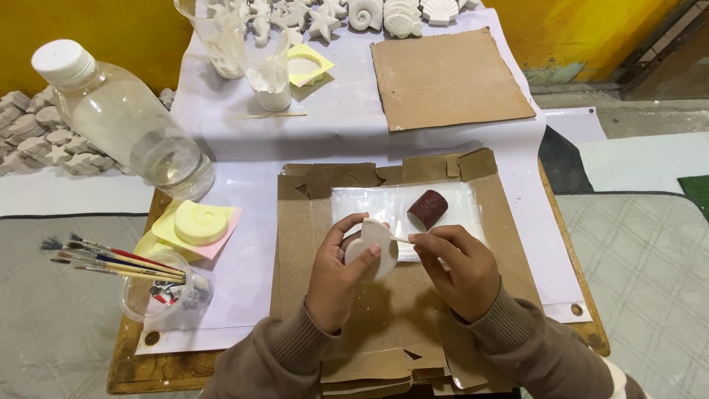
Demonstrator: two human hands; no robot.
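The left hand (334, 277) holds a white plaster piece (374, 250) between thumb and fingers over a flattened cardboard sheet (384, 303) at the middle of the tabletop (133, 369). The right hand (456, 270) pinches a thin stick (402, 240) whose tip touches the piece's edge. A dark red cylinder (427, 208) lies on clear plastic film (354, 203) just beyond the hands. Near the tabletop's left edge stand a cup of paintbrushes (159, 292), a yellow mould (199, 224) and a clear water bottle (125, 118). At the far edge lie plaster shells (384, 15).
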